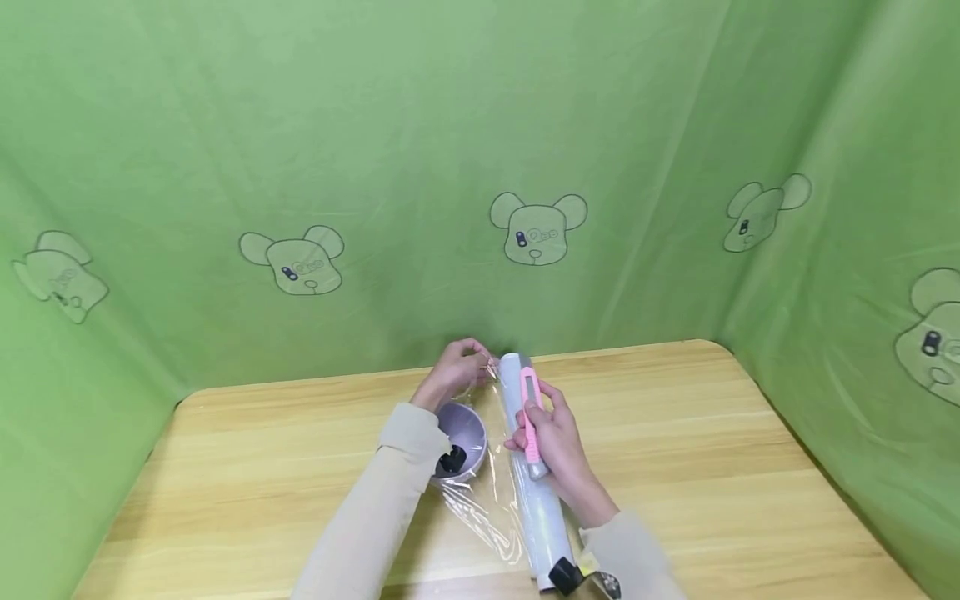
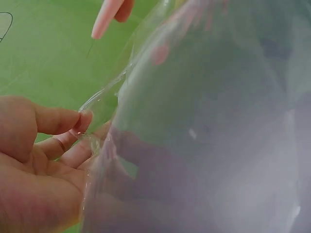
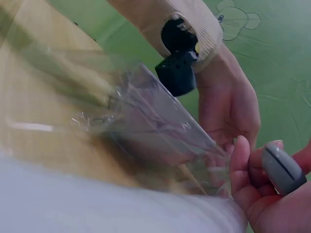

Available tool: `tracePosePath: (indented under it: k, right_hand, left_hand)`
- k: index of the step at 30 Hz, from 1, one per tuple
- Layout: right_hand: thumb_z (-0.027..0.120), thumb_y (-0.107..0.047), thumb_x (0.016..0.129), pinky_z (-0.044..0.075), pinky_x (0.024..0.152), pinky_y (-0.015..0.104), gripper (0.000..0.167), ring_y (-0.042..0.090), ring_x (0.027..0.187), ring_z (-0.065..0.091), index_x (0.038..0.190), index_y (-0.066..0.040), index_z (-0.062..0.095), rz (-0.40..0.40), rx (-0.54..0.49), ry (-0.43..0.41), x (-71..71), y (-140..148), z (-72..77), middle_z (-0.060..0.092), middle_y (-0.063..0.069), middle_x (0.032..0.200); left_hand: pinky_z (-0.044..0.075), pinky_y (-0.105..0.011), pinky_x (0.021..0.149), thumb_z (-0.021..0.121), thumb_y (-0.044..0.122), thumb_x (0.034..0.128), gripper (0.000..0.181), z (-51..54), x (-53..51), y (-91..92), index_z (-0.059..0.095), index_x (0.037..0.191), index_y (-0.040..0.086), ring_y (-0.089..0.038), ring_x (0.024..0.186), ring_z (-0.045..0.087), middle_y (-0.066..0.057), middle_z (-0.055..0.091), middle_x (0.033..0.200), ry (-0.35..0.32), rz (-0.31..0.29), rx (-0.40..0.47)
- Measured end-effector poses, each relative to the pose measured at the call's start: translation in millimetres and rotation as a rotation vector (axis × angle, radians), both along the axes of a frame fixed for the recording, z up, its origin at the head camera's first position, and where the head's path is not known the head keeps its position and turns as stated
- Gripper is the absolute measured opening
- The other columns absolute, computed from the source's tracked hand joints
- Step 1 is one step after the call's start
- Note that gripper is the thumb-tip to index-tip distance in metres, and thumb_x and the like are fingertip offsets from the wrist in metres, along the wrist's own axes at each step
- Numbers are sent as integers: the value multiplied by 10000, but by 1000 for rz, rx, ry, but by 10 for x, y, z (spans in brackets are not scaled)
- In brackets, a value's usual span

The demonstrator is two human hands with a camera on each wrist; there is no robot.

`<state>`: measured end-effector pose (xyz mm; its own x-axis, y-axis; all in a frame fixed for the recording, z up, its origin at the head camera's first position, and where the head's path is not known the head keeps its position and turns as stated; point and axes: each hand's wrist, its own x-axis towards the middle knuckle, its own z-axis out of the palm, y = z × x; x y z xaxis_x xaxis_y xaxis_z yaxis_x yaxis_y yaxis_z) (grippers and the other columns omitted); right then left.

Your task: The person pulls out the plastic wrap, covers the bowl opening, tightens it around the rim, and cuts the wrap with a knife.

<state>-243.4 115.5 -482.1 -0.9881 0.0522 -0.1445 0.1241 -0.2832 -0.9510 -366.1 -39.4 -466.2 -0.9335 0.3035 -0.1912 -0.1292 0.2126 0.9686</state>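
A purple bowl [image 1: 467,433] stands under clear plastic film [image 1: 480,521] that stretches from a long white roll [image 1: 542,508]. At the far end of the roll, my left hand [image 1: 456,369] pinches the film's edge. The left wrist view shows thumb and finger of the left hand [image 2: 43,160] on the film [image 2: 204,121]. My right hand [image 1: 557,433] grips a pink and grey cutter [image 1: 530,417] above the roll. In the right wrist view the cutter's grey end [image 3: 283,170] shows in the right hand [image 3: 267,204], beside the white roll [image 3: 107,204].
The wooden table [image 1: 285,467] reaches out on both sides of the arms. A green curtain [image 1: 420,167] with printed bear heads hangs behind and beside it. A black wrist camera [image 1: 566,575] overlaps the near end of the roll.
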Motion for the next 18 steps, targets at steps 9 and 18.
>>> tracePosePath:
  k: [9,18]
  right_hand:
    - [412,-97,1088,649,665,472,523,124,565,513,1584,-101,243,95,281,-19,-71,187,3,511,87,843]
    - [427,-69,1076,636,552,424,574,151,500,511,1612,-112,229,190,564,0,-130,248,104,528,135,791]
  left_hand:
    - [603,-391,866,470,40,1062,200,13,20,23,583,1156,-95,-342,943,689,-279,679,1128,-55,-20,42]
    - [566,-249,641,461,37,1066,201,20,37,33,570,1169,-97,-185,696,597,-256,669,998,-66,-19,60]
